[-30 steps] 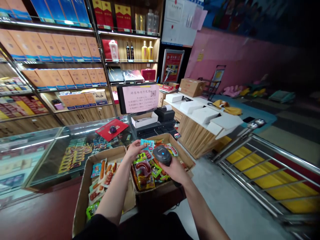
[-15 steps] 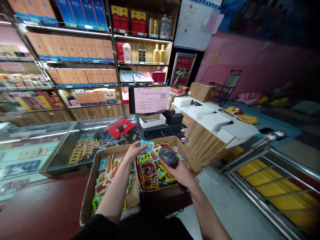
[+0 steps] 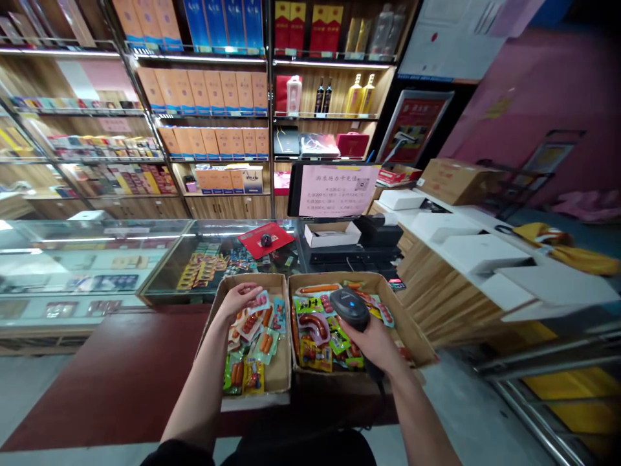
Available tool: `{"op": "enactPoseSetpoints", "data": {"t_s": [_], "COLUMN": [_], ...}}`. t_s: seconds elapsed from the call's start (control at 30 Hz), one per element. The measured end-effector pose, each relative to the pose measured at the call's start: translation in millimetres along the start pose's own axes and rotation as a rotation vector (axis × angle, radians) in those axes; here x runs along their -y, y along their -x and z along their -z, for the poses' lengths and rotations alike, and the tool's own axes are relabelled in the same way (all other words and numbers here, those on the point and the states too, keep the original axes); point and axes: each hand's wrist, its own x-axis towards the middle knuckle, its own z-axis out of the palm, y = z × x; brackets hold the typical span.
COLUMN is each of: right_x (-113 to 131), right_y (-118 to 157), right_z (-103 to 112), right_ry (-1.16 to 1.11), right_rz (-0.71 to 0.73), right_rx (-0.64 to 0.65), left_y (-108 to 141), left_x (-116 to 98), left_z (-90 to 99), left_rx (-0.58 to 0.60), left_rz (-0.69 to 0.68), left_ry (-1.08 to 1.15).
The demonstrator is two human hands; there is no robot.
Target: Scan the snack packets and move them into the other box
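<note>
My left hand (image 3: 241, 301) is over the left cardboard box (image 3: 287, 323), its fingers closed on a small snack sausage packet (image 3: 262, 299) with pink and pale blue showing. Below it lie several more packets, among them a blue one (image 3: 279, 315) and a yellow one (image 3: 253, 375). My right hand (image 3: 372, 342) grips a black barcode scanner (image 3: 350, 308) by its handle, a small blue light showing on its top. The scanner is above the right cardboard box (image 3: 334, 379), where sausage packets are heaped, including one with a curved sausage (image 3: 314, 327).
Behind the boxes stands a monitor with a pink handwritten sign (image 3: 334, 189), beside a small white box (image 3: 332, 235). A glass display counter (image 3: 165, 259) runs along the left. White units (image 3: 478, 249) and a metal railing (image 3: 528, 414) are on the right.
My left hand has moved from the right box's near-left edge to over the left box with a packet in its fingers. The scanner stays over the right box. My view has turned left.
</note>
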Motion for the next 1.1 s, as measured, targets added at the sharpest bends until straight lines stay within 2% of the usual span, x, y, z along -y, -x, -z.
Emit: {"op": "enactPoseSetpoints", "data": {"t_s": [0.1, 0.2, 0.37, 0.57, 0.67, 0.77, 0.87, 1.0, 1.1], "right_x": [-1, -2, 0, -2, -7, -12, -16, -21, -22], "right_y": [0, 3, 17, 35, 43, 51, 58, 64, 66], "right_z": [4, 13, 36, 61, 70, 77, 81, 82, 82], "right_ry": [-0.012, -0.045, -0.041, -0.087, -0.09, -0.082, -0.068, -0.065, -0.081], "right_rz": [0.011, 0.015, -0.066, -0.085, -0.098, -0.116, -0.179, -0.265, -0.257], "right_rx": [0.001, -0.025, -0.122, -0.24, -0.299, -0.338, -0.343, -0.312, -0.322], "left_y": [-3, -8, -17, -20, -20, -23, -29, -38, -42], "left_x": [-4, -7, -5, -1, 4, 11, 19, 28, 34], "left_z": [-17.6, -44.9, -108.1, -187.7, -218.8, -243.5, -262.8, -279.2, -284.8], "left_rx": [0.031, 0.087, 0.278, 0.496, 0.601, 0.656, 0.631, 0.493, 0.436], "left_rz": [0.008, -0.001, -0.02, 0.016, 0.032, 0.009, -0.12, -0.44, -0.524], "left_ry": [-0.008, -0.045, -0.096, -0.148, -0.184, -0.236, -0.362, -0.74, -0.908]}}
